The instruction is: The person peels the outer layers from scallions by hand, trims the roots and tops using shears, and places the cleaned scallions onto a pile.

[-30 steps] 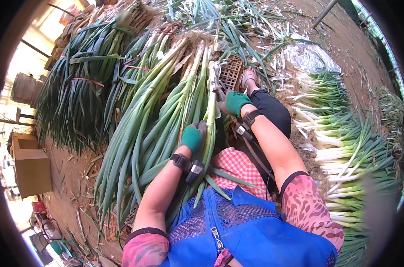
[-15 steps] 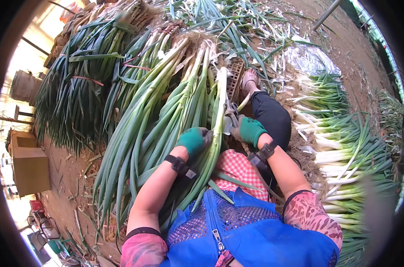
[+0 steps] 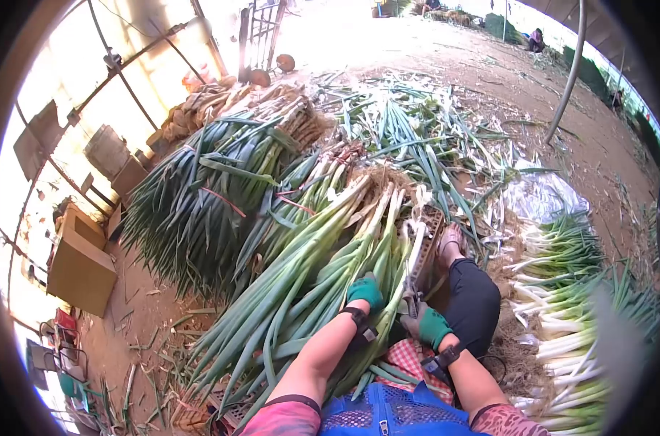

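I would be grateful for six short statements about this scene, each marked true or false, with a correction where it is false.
1. The left hand and right hand wear green gloves. True.
2. The right hand holds a tool. True.
3. The left hand rests on the cardboard box. False: it is at the long green stalks.
4. The row of white-stemmed onions is on the person's left. False: these white-stemmed onions lie on the right.
5. The checked cloth is red and white. True.
6. The vest is yellow. False: the vest is blue.
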`<state>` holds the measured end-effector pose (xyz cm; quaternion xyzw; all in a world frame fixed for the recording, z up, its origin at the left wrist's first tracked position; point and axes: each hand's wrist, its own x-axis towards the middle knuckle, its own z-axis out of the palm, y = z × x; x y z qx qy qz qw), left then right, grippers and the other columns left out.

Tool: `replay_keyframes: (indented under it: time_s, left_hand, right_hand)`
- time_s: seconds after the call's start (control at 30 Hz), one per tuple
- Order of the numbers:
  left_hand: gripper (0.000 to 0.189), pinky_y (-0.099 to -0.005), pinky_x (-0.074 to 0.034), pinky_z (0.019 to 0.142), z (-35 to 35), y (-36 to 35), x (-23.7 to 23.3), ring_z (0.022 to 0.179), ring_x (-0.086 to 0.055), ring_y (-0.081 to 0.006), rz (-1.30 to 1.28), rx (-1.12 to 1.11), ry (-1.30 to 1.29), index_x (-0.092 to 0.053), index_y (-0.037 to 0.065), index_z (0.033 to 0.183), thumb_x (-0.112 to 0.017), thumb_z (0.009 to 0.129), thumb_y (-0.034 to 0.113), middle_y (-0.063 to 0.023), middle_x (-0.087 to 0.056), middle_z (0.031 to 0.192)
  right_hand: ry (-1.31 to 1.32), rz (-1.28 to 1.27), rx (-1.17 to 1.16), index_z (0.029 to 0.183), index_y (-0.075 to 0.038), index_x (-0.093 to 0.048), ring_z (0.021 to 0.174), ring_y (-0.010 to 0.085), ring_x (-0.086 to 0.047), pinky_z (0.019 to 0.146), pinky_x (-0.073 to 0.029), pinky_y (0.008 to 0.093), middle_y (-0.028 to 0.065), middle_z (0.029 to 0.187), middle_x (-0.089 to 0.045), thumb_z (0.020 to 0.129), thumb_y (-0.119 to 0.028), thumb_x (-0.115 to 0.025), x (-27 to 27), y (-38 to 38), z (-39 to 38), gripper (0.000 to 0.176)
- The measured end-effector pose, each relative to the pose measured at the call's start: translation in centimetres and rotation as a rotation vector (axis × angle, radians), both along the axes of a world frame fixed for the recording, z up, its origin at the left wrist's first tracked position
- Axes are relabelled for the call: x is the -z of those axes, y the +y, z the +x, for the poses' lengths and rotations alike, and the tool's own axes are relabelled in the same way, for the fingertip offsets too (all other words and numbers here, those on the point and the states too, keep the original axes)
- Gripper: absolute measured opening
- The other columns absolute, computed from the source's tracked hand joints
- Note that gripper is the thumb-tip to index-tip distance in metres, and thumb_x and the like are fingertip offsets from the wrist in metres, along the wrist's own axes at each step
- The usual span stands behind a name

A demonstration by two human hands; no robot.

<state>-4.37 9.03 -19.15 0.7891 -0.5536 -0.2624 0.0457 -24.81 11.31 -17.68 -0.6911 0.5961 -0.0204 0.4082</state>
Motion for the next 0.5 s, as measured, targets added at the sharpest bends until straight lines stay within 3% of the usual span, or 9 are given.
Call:
replay_keyframes:
  time_s: [0.07,0.17,0.27,0.4,0.5]
  left_hand:
    - [0.036,-0.0471,-0.049,0.091,0.1,0.9,-4.4,0.105,-0.063,-0.0425,-0.053,-0.028,0.192,-0.060,0.004,0.109,-0.060,0.079,0.024,-0.0279,-0.065,0.109]
    - [0.046,-0.0471,-0.050,0.088,0.6,3.4,-9.4,0.100,-0.064,-0.0433,-0.072,0.066,0.265,-0.059,0.005,0.116,-0.062,0.077,0.030,-0.0281,-0.066,0.106]
    - [0.052,-0.0468,-0.050,0.089,1.4,4.5,-7.9,0.101,-0.064,-0.0420,-0.048,-0.066,0.337,-0.057,0.004,0.122,-0.061,0.078,0.031,-0.0265,-0.067,0.108]
    - [0.056,-0.0438,-0.048,0.096,0.8,3.9,-2.8,0.110,-0.062,-0.0421,0.095,-0.001,0.196,-0.055,0.002,0.125,-0.061,0.079,0.034,-0.0275,-0.065,0.116]
    - [0.059,-0.0431,-0.047,0.098,0.1,4.3,1.7,0.113,-0.061,-0.0418,0.033,-0.081,0.539,-0.055,-0.002,0.127,-0.062,0.080,0.032,-0.0303,-0.062,0.119]
  right_hand:
    - [0.000,-0.039,-0.024,0.114,0.006,-0.059,0.099,0.0455,-0.064,0.086,-0.051,0.0479,0.0320,0.101,-0.066,0.080,-0.049,-0.065,1.0,0.2,-0.8,0.065]
    - [-0.031,-0.034,0.016,0.116,0.006,-0.058,0.098,0.0445,-0.065,0.085,-0.051,0.0472,0.0315,0.101,-0.066,0.079,-0.047,-0.066,-0.5,0.4,-0.5,0.065]
    - [-0.052,0.020,0.035,0.117,0.006,-0.057,0.097,0.0436,-0.066,0.084,-0.051,0.0467,0.0310,0.100,-0.066,0.079,-0.046,-0.067,-1.0,0.1,-0.1,0.065]
    - [-0.100,0.005,0.038,0.117,0.005,-0.058,0.097,0.0426,-0.066,0.084,-0.051,0.0462,0.0305,0.101,-0.066,0.079,-0.045,-0.067,1.1,-0.3,0.1,0.064]
    - [-0.153,0.006,0.068,0.118,0.005,-0.056,0.093,0.0437,-0.066,0.082,-0.051,0.0468,0.0296,0.098,-0.067,0.079,-0.044,-0.067,-0.8,1.0,-0.2,0.063]
